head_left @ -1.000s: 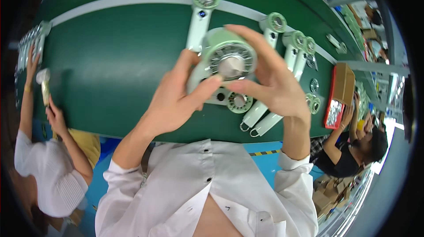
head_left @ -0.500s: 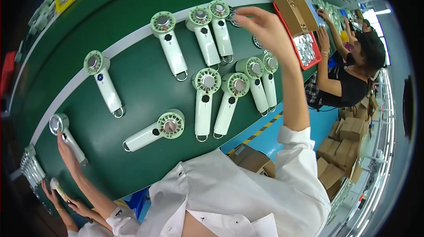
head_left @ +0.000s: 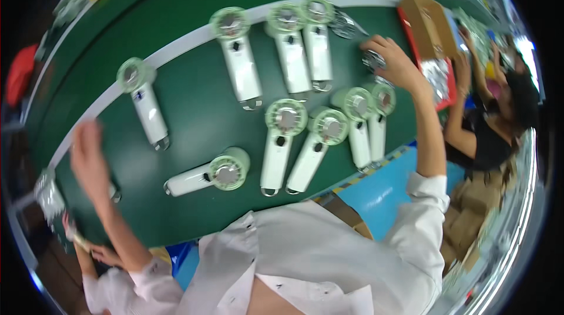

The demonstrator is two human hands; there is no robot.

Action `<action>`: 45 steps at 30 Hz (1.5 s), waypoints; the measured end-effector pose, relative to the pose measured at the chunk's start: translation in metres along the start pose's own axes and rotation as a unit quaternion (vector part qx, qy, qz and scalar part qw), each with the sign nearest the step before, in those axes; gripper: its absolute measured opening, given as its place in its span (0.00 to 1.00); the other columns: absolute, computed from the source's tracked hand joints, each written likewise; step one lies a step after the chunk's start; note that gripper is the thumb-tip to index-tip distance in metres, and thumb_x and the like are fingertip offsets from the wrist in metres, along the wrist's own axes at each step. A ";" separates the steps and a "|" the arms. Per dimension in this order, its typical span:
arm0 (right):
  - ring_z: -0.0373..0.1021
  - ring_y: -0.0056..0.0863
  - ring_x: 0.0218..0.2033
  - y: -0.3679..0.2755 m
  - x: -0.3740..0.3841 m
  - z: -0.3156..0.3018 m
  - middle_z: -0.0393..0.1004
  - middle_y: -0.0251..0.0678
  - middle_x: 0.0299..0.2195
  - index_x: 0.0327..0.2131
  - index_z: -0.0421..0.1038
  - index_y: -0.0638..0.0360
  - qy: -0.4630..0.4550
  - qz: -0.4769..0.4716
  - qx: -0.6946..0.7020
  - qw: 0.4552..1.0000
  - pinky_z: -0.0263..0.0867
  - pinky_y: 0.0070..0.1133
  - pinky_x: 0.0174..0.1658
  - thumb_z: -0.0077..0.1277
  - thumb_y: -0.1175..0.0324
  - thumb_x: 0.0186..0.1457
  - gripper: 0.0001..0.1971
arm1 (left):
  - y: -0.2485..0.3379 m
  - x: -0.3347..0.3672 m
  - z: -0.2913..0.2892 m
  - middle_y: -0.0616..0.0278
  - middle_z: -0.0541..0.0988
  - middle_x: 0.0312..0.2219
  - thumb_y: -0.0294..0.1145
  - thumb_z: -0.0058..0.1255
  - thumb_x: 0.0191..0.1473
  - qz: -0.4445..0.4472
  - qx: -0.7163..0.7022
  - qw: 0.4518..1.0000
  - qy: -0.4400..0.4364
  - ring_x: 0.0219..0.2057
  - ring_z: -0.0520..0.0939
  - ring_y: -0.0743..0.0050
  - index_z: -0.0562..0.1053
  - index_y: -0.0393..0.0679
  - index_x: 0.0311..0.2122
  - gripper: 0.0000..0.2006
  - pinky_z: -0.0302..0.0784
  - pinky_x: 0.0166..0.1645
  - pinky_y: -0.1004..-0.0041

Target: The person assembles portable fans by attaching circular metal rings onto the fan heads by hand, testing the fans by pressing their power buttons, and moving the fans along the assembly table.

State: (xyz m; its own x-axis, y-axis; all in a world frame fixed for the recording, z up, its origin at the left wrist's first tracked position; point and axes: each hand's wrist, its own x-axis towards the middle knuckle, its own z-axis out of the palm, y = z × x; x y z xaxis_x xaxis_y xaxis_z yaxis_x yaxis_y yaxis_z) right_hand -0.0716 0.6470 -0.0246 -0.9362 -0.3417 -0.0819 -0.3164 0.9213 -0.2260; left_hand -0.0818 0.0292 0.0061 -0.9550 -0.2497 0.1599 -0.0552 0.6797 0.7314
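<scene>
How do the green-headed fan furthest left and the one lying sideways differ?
The leftmost green-headed fan has its handle running downward in view; the sideways fan points its handle left. The leftmost green-headed fan's head overlaps the pale strip; the sideways fan lies wholly on the green surface. Both have white handles.

Your arms are spread wide apart, both forearms bare. Your left forearm [head_left: 124, 235] slants up and to the left from the lower edge, and your left hand [head_left: 91, 162] points away from you, its fingers too blurred to tell apart. Your right forearm [head_left: 433, 138] rises almost upright; at the wrist [head_left: 420, 87] your right hand [head_left: 398, 63] turns inward to the left, higher in view, fingers bent in a closed grip.
</scene>
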 end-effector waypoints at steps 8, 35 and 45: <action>0.69 0.31 0.32 0.006 -0.006 -0.006 0.70 0.38 0.32 0.36 0.68 0.62 -0.024 0.182 0.083 0.980 0.67 0.27 0.40 0.58 0.79 0.42 0.15 | 0.105 0.007 0.192 0.44 0.76 0.44 0.65 0.49 0.56 0.059 0.075 0.943 -0.317 0.46 0.79 0.48 0.76 0.31 0.43 0.37 0.74 0.51 0.57; 0.71 0.16 0.34 -0.292 0.051 -0.030 0.74 0.29 0.32 0.46 0.74 0.68 0.144 -0.036 0.538 0.830 0.66 0.15 0.41 0.56 0.83 0.56 0.13 | 0.082 -0.085 0.037 0.61 0.77 0.24 0.39 0.62 0.56 -0.152 -0.306 0.874 -0.345 0.20 0.77 0.81 0.64 0.33 0.45 0.23 0.74 0.24 0.75; 0.68 0.29 0.43 -0.347 0.084 -0.003 0.70 0.41 0.44 0.52 0.75 0.60 0.369 -0.087 0.057 0.923 0.65 0.23 0.46 0.52 0.75 0.61 0.16 | 0.060 -0.107 0.013 0.60 0.77 0.30 0.42 0.56 0.62 -0.168 -0.408 0.856 -0.270 0.25 0.79 0.80 0.60 0.34 0.49 0.24 0.77 0.29 0.76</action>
State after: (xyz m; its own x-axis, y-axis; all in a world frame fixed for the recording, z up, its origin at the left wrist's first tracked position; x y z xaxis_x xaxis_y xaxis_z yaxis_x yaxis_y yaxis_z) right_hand -0.0412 0.2987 0.0500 -0.7348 -0.2235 0.6404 -0.4927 0.8248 -0.2775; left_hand 0.0133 0.1057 0.0244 -0.9329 0.1683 -0.3183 -0.3412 -0.1311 0.9308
